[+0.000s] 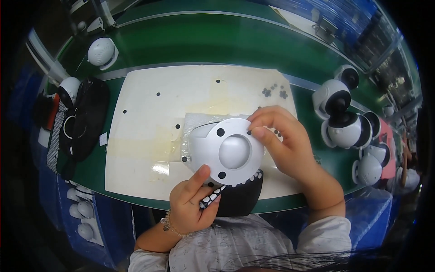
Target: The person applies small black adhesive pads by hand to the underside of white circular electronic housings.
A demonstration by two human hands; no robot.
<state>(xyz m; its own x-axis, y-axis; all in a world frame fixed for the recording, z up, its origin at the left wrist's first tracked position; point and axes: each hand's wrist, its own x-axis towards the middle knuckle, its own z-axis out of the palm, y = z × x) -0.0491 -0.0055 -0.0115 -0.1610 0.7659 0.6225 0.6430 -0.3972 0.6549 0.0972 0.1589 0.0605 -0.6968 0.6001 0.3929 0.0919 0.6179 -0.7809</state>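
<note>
A white camera [206,156] lies in the middle of the work board, its round base [234,174] facing up with a dished hole at its centre. Black round pads [220,132] sit on the base. At its upper right rim, my right hand [283,143] pinches thumb and forefinger around another small black pad [248,133]. My left hand [192,204] is closed on a black pad strip [210,198] with white round spots, its forefinger reaching up to the base's lower left edge. A black piece [240,197] hangs below the base, partly hidden.
Loose black dots are scattered on the cream board [140,136]. Several black-and-white cameras [333,97] stand on the green bench at right, near a pink sheet [387,140]. One white unit [102,52] stands at far left. A black bag-like item [88,120] lies left of the board.
</note>
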